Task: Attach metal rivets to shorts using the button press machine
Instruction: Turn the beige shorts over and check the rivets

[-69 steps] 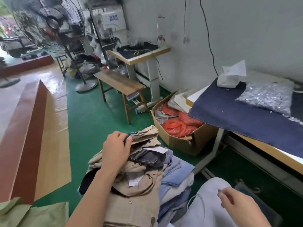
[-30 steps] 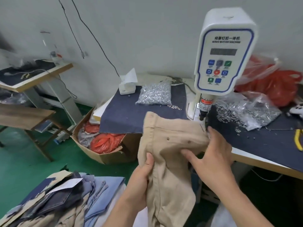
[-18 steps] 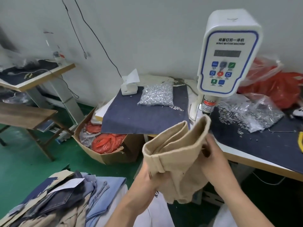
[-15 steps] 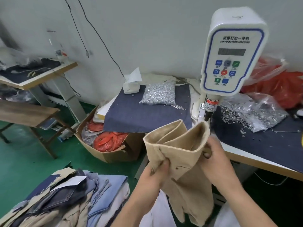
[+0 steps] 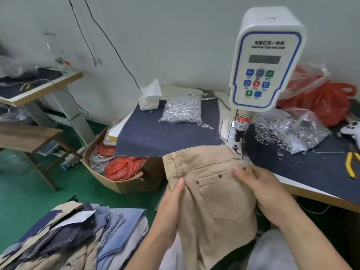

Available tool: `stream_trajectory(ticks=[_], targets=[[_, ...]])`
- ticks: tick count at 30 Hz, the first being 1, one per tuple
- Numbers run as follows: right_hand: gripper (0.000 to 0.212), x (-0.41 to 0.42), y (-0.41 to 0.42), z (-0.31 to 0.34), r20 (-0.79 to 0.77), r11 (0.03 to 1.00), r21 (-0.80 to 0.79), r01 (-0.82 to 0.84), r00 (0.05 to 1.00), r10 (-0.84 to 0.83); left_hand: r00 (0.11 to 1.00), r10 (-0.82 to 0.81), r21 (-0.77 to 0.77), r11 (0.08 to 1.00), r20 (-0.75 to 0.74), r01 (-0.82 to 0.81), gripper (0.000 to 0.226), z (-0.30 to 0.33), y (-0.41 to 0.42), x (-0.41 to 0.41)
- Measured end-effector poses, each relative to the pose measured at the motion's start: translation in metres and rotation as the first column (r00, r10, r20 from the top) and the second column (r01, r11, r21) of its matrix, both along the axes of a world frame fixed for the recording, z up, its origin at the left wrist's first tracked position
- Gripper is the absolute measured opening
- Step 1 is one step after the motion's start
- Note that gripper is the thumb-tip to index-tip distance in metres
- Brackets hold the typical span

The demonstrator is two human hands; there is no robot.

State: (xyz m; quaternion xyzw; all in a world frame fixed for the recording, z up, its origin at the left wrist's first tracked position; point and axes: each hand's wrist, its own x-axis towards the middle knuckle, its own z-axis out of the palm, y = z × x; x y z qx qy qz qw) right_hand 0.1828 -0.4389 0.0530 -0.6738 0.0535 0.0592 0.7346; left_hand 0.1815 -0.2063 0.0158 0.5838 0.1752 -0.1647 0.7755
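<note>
Fingers of both hands pinch the tan shorts (image 5: pixel 212 199): left hand (image 5: pixel 171 209) grips left edge w/ thumb on top, right hand (image 5: pixel 263 193) grips right side, thumb by a rivet (image 5: pixel 244 168). Shorts held up flat, pocket side showing, waistband just below press machine (image 5: pixel 266 61). Rivet bags (image 5: pixel 181 110) on table behind.

Bare blue cloth lies open on the bench (image 5: pixel 321 199) left of the press (image 5: pixel 266 61); rivet bags (image 5: pixel 298 131) and pliers (image 5: pixel 351 163) crowd its right
</note>
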Motion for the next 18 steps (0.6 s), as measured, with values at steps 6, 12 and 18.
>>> stream_trajectory(ticks=[6,12,18], targets=[[0.017,0.005,-0.016,-0.006,0.058,0.995,-0.054,0.083,0.995,-0.08,0.998,-0.027,-0.42,0.907,-0.05,0.004,0.063,0.0,0.0,0.009],[0.034,0.002,-0.037,-0.004,0.006,0.983,0.024,0.181,0.983,-0.181,0.989,0.062,-0.173,0.984,0.136,-0.038,0.046,-0.008,-0.007,0.025],[0.033,0.001,-0.05,-0.002,-0.034,0.993,-0.003,0.115,0.993,-0.115,0.956,-0.092,0.207,0.978,0.278,0.034,0.067,-0.002,-0.005,0.03]])
